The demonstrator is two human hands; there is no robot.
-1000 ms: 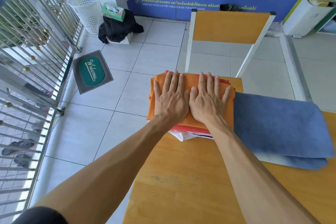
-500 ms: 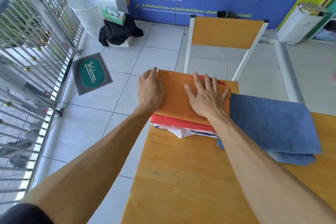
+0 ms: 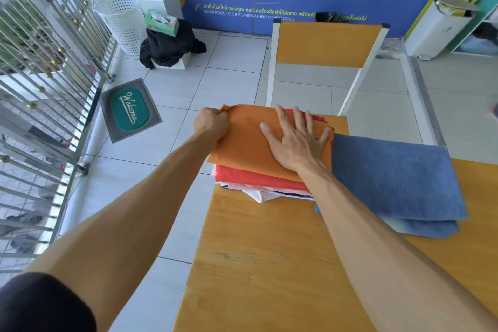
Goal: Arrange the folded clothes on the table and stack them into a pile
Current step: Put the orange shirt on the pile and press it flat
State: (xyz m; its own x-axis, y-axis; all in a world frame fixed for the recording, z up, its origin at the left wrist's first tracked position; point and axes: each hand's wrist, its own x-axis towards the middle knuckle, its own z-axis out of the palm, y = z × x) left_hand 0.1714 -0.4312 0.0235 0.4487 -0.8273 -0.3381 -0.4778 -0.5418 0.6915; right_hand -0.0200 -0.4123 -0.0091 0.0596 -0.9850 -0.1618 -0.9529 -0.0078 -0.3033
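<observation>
On the wooden table (image 3: 269,264), left hand (image 3: 211,124) grips orange cloth (image 3: 242,143); right hand (image 3: 296,143) presses flat.

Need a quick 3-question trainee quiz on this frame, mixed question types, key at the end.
1. True or false: the right hand lies flat on the orange garment.
2. Which item lies beside the pile, at its right? A) blue towel B) black cloth C) green mat
3. Fill in: the left hand grips the orange garment at its far-left ____.

Key: 1 true; 2 A; 3 corner.
</observation>
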